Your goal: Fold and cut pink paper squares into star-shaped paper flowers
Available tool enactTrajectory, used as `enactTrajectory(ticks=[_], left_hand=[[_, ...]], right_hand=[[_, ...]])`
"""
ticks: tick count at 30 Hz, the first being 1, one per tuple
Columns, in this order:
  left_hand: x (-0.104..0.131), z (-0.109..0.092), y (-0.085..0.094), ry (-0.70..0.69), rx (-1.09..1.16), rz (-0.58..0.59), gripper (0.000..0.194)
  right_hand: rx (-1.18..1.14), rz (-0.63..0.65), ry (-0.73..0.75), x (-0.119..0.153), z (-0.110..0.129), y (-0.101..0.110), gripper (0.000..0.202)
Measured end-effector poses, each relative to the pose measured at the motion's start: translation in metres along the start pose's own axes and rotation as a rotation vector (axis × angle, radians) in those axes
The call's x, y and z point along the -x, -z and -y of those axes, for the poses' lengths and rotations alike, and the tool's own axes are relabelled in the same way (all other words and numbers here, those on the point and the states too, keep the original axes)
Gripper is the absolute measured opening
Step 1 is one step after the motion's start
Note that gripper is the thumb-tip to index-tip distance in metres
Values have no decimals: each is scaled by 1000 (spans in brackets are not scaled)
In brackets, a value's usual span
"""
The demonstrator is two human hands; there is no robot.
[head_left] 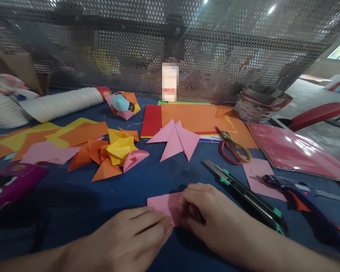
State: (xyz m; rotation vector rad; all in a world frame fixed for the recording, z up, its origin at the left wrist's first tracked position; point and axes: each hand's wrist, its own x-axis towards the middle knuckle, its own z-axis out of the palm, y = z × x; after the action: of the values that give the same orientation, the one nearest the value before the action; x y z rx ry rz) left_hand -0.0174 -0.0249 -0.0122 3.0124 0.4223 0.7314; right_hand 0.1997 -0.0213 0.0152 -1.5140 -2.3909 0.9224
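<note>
A small pink paper (164, 202) lies at the front middle of the blue table, between my two hands. The fingers of my left hand (130, 236) press together on its lower left part. My right hand (201, 211), with a ring on one finger, has its fingers curled around the right edge of the same paper. Beyond the hands, folded pink pieces (175, 139) fan out against stacked orange sheets (192, 118). An orange and yellow folded paper shape (120, 149) with a pink curled piece sits to their left.
At the right lie a green-black cutter (243, 192), red and yellow scissors (235, 147), a glue gun (303, 196) and a pink pack (300, 147). Paper cups (65, 102) and a purple object (17, 185) are at the left. Behind stands a perforated metal panel (215, 49).
</note>
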Motion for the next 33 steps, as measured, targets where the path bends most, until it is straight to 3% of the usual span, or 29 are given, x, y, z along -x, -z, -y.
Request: enactTrajectory(ticks=[7, 19, 25, 29, 33], left_hand=[[10, 1, -15, -12, 27, -54, 34], [11, 0, -16, 37, 4, -85, 25], [7, 0, -12, 67, 29, -43, 25], [3, -1, -7, 59, 39, -35, 26], [0, -2, -3, 62, 20, -89, 29]], right_hand=[[-20, -10, -50, 5, -7, 12, 16], [-30, 74, -85, 19, -20, 27, 21], [44, -99, -92, 10, 3, 9, 13], [127, -26, -43, -4, 11, -7, 9], [99, 35, -84, -5, 7, -6, 13]])
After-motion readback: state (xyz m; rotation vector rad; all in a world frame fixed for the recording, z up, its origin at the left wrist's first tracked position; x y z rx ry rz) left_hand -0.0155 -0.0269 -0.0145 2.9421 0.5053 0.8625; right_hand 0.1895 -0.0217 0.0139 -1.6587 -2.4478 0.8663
